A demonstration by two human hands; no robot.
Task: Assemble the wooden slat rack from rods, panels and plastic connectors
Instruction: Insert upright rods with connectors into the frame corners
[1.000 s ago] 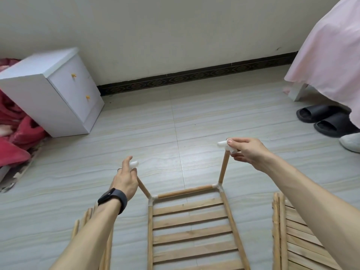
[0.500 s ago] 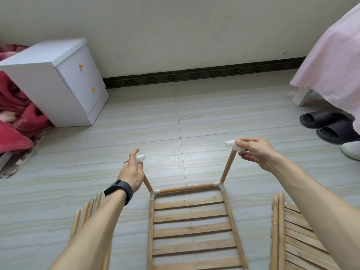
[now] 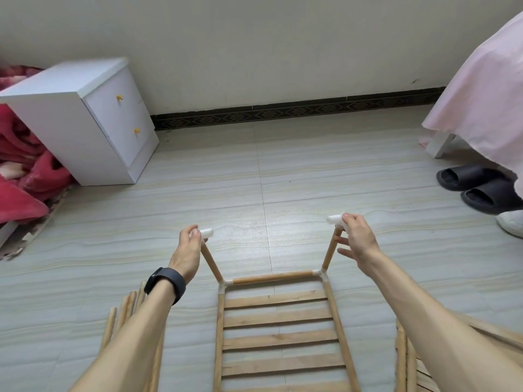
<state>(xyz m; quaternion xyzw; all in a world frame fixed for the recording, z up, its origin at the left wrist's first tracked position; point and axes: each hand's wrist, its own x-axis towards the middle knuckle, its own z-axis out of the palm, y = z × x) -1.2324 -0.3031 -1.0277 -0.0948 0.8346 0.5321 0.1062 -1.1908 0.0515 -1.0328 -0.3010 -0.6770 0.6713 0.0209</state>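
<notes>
The grip of the left hand [image 3: 188,250] is clamped on the left connector [image 3: 206,232], the right hand [image 3: 358,241] on the right connector [image 3: 335,219], each atop 1 upright rod [image 3: 210,258] at the far corners of the slat panel [image 3: 278,329] on the floor [image 3: 283,179]. Early stage, I think: loose rods [image 3: 109,326] and another panel [image 3: 407,360] wait.

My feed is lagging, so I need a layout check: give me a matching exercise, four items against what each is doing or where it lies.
Items:
1 left hand
2 right hand
3 loose rods
4 black slippers

States:
A far right, on the floor
B pinches the right connector
C lie under the left forearm
D pinches the left connector

Pairs: 1-D, 2-B, 3-C, 4-A
</notes>
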